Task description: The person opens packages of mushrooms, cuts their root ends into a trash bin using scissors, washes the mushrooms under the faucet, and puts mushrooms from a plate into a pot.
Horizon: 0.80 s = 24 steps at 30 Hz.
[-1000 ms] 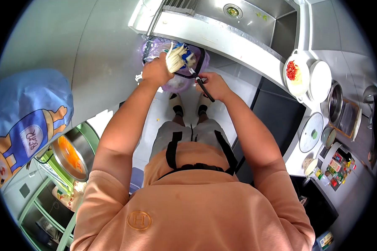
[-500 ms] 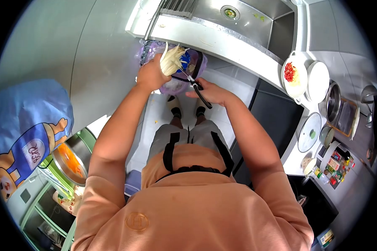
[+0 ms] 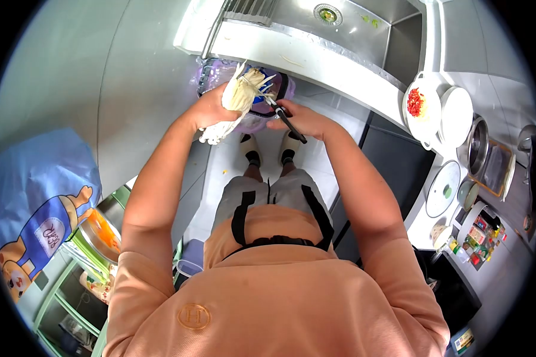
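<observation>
Above the purple-lined bin [image 3: 290, 89], your left hand [image 3: 213, 108] has its fingers closed round the white enoki mushrooms [image 3: 239, 100], while your right hand [image 3: 302, 121] holds the black-handled scissors [image 3: 289, 124] with loosely curled fingers, its thumb apart, the blades at the cluster's edge. Beyond the bin are the white surface [image 3: 315, 62] and steel sink [image 3: 357, 35].

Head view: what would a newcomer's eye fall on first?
Probably the enoki mushrooms bunched in the left hand above the purple-lined bin, with scissors in the right hand at their root end. Next, the chopped red pieces in the white dish, right of the sink.
</observation>
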Available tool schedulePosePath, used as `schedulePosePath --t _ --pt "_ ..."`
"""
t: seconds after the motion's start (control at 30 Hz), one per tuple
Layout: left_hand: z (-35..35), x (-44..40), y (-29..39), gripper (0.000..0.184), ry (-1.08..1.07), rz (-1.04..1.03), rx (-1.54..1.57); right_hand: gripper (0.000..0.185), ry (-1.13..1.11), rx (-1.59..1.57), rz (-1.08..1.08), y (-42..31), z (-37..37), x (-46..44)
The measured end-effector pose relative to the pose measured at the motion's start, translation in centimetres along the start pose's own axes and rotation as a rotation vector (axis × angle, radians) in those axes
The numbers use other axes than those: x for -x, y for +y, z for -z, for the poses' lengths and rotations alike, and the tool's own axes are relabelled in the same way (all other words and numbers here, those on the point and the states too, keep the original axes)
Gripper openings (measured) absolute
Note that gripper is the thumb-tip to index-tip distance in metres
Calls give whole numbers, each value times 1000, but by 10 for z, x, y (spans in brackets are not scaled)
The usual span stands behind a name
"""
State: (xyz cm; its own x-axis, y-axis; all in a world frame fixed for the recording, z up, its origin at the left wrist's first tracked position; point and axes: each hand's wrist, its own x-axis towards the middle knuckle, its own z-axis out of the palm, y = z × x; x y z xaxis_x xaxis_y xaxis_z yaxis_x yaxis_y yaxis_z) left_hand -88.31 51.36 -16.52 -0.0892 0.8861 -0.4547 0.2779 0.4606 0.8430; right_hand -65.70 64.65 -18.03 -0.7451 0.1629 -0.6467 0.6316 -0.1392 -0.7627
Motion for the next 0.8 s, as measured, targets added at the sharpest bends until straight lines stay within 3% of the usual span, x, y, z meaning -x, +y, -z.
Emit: schedulePosePath --t 0.4,0.5,0.7,0.8 --pt "3 -17 -12 56 -30 139 -261 33 177 68 33 11 -5 -15" --pt "3 -19 -28 56 53 142 -344 36 50 32 -194 18 3 -15" --pt "-1 -3 6 59 174 298 -761 61 85 -57 -278 32 -1 -3" --pt "-7 -2 11 57 260 235 -968 70 67 -47 -92 21 -21 3"
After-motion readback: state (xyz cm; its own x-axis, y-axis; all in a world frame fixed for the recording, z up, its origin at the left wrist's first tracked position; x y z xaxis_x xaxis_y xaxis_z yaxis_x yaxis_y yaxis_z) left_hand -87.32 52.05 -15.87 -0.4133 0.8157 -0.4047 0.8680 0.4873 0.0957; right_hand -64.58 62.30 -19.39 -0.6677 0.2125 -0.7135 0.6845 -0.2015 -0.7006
